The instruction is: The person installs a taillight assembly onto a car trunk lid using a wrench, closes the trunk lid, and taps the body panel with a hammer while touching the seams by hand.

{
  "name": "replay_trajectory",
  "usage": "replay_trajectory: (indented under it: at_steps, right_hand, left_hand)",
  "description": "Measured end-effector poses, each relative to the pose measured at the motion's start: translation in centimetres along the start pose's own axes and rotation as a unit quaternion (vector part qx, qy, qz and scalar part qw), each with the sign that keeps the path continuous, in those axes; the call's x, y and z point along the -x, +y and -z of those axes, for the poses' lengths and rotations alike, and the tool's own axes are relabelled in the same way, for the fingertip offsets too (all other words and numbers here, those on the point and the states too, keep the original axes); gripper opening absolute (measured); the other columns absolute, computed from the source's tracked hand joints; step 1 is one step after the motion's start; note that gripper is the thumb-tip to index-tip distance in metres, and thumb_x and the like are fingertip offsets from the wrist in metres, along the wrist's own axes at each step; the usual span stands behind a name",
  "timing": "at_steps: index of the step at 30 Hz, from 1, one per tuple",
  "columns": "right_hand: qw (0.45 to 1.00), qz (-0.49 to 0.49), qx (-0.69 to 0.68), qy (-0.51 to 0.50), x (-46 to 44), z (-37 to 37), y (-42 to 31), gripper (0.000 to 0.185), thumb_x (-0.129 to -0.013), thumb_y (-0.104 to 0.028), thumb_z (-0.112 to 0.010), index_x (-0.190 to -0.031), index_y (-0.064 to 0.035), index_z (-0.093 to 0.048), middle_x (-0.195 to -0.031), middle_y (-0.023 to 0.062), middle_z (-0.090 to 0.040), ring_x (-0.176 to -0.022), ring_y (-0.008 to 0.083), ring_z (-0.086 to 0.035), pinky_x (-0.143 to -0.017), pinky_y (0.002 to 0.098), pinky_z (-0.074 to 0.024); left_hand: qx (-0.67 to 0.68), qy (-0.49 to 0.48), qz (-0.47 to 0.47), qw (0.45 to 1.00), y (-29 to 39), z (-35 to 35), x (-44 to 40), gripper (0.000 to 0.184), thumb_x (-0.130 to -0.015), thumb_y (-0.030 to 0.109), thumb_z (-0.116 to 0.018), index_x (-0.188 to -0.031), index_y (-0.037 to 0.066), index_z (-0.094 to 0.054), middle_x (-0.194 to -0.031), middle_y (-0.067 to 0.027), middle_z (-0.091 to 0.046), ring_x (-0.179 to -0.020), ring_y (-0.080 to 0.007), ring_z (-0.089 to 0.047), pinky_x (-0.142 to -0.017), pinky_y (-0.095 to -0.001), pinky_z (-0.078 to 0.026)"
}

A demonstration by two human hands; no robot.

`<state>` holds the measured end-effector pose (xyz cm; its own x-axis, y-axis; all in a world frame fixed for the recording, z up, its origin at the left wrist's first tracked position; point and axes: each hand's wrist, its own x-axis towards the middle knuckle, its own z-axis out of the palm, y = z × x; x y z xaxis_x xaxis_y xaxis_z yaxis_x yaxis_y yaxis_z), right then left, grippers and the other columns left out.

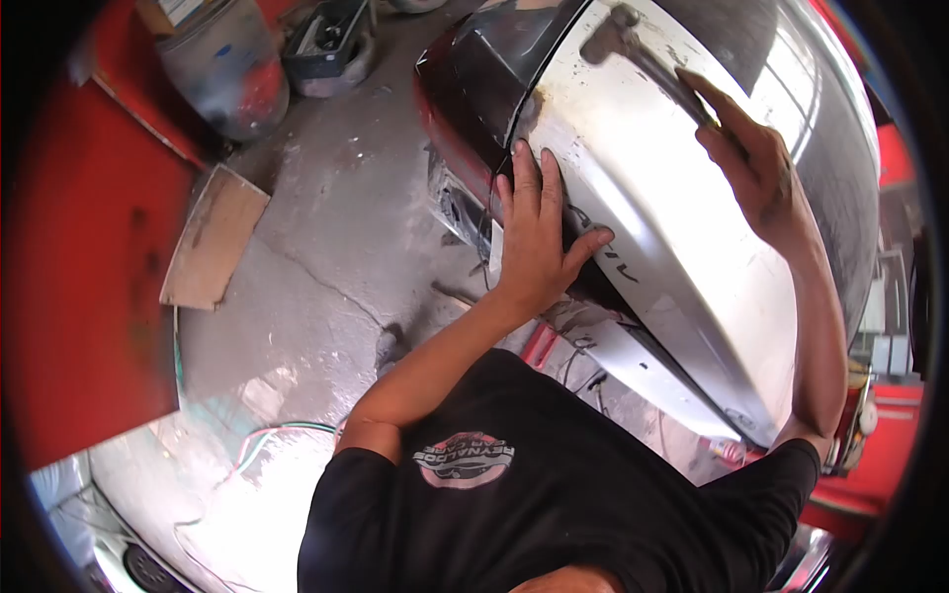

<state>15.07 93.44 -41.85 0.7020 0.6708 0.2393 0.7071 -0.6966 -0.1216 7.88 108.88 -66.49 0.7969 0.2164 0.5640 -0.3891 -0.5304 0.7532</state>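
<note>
Your right hand (759, 183) grips the hammer (655, 69), upper right of the frame, over the white car panel (682, 203); your left hand (537, 237) lies open, fingers spread, along its edge, where a stray blow could bruise it.

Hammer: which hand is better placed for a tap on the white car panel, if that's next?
Right, probably: the right hand grips the hammer by its handle, the head over the white car panel. The left hand holds no tool; it lies spread at the panel's edge, seemingly better for steadying.
</note>
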Motion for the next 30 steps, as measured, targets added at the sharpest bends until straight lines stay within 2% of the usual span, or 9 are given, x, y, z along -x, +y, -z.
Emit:
replay_trajectory:
  at_steps: [8,11,16,19,21,22,27,28,30]
  right_hand:
    - [0.978,0.188,0.005,-0.086,-5.6,0.2,5.6,0.042,-0.108,-0.023,-0.05,-0.147,-0.01,-0.058,-0.071,0.0178,-0.062,-0.049,0.0186,-0.045,-0.057,0.0401,-0.0415]
    - [0.976,0.214,-0.026,-0.029,-7.3,-1.0,6.8,0.052,-0.109,-0.038,-0.042,-0.153,-0.0125,-0.051,-0.062,0.0073,-0.04,-0.051,0.0167,-0.037,-0.056,0.0393,-0.0364]
    - [0.958,0.275,-0.028,-0.079,-8.2,-1.3,6.5,0.041,-0.109,-0.022,-0.048,-0.146,-0.0096,-0.058,-0.072,0.0183,-0.065,-0.047,0.0172,-0.046,-0.055,0.0399,-0.0416]
    - [0.934,0.349,-0.028,-0.068,-9.2,-1.4,7.4,0.054,-0.111,-0.041,-0.039,-0.154,-0.0119,-0.05,-0.06,0.0059,-0.041,-0.052,0.0137,-0.036,-0.054,0.0339,-0.0361]
    - [0.96,0.24,0.002,-0.143,-8.9,0.3,6.7,0.04,-0.109,-0.018,-0.05,-0.147,-0.0091,-0.058,-0.075,0.016,-0.065,-0.054,0.0135,-0.052,-0.056,0.0329,-0.0436]
    - [0.962,0.261,-0.015,-0.078,-9.2,-1.2,7.7,0.052,-0.11,-0.038,-0.042,-0.153,-0.0105,-0.05,-0.065,0.0086,-0.048,-0.056,0.0125,-0.033,-0.054,0.0334,-0.0312]
    - [0.972,0.217,-0.003,-0.094,-10.3,-1.4,10.5,0.047,-0.109,-0.029,-0.052,-0.153,-0.0144,-0.053,-0.085,-0.0004,-0.058,-0.066,0.0082,-0.037,-0.061,0.0257,-0.0343]
    - [0.948,0.314,-0.049,-0.033,-11.1,-2.7,12.1,0.045,-0.109,-0.029,-0.053,-0.152,-0.0166,-0.055,-0.09,-0.0017,-0.058,-0.071,0.0062,-0.041,-0.064,0.0245,-0.0346]
    - [0.963,0.26,0.011,-0.068,-10.6,-1.0,12.1,0.045,-0.109,-0.03,-0.053,-0.152,-0.0166,-0.055,-0.096,-0.0008,-0.061,-0.074,0.0063,-0.043,-0.066,0.025,-0.0361]
  left_hand:
    - [-0.023,0.028,0.041,0.998,0.7,-1.1,0.2,0.127,-0.08,0.069,-0.071,-0.158,-0.013,-0.015,-0.162,-0.0426,-0.011,-0.154,-0.0526,-0.015,-0.123,-0.0651,-0.009]
    - [-0.046,0.027,0.043,0.998,0.9,-1.5,0.0,0.132,-0.078,0.075,-0.068,-0.158,-0.015,-0.012,-0.163,-0.0427,-0.01,-0.155,-0.0516,-0.012,-0.123,-0.0641,-0.006]
    - [-0.042,0.02,0.055,0.997,0.9,-1.6,0.0,0.135,-0.078,0.08,-0.063,-0.157,-0.016,-0.01,-0.163,-0.0419,-0.008,-0.156,-0.0503,-0.008,-0.124,-0.0638,-0.003]
    - [-0.027,0.029,0.051,0.998,1.0,-1.6,0.1,0.134,-0.078,0.08,-0.063,-0.157,-0.015,-0.011,-0.164,-0.0417,-0.008,-0.156,-0.05,-0.008,-0.124,-0.0634,-0.002]
    - [-0.029,0.029,0.053,0.998,1.0,-1.6,0.1,0.134,-0.079,0.08,-0.062,-0.158,-0.015,-0.012,-0.164,-0.0416,-0.008,-0.156,-0.0498,-0.008,-0.124,-0.0633,-0.001]
    - [-0.031,0.03,0.055,0.998,1.1,-1.6,0.3,0.133,-0.079,0.081,-0.062,-0.158,-0.015,-0.013,-0.164,-0.0416,-0.008,-0.156,-0.0497,-0.008,-0.124,-0.0631,0.0]
    - [0.032,0.094,0.06,0.993,1.6,-3.8,5.5,0.088,-0.092,0.043,-0.074,-0.158,0.003,-0.034,-0.166,-0.0275,-0.021,-0.156,-0.0485,-0.012,-0.124,-0.0589,-0.016]
    - [0.043,0.105,0.075,0.991,1.0,-4.4,8.1,0.083,-0.093,0.04,-0.074,-0.157,0.002,-0.036,-0.165,-0.0272,-0.023,-0.155,-0.0477,-0.016,-0.124,-0.0574,-0.019]
    - [0.064,0.156,0.151,0.974,-1.4,-5.5,12.4,0.075,-0.095,0.037,-0.072,-0.154,0.001,-0.041,-0.16,-0.027,-0.033,-0.152,-0.0449,-0.027,-0.123,-0.052,-0.025]
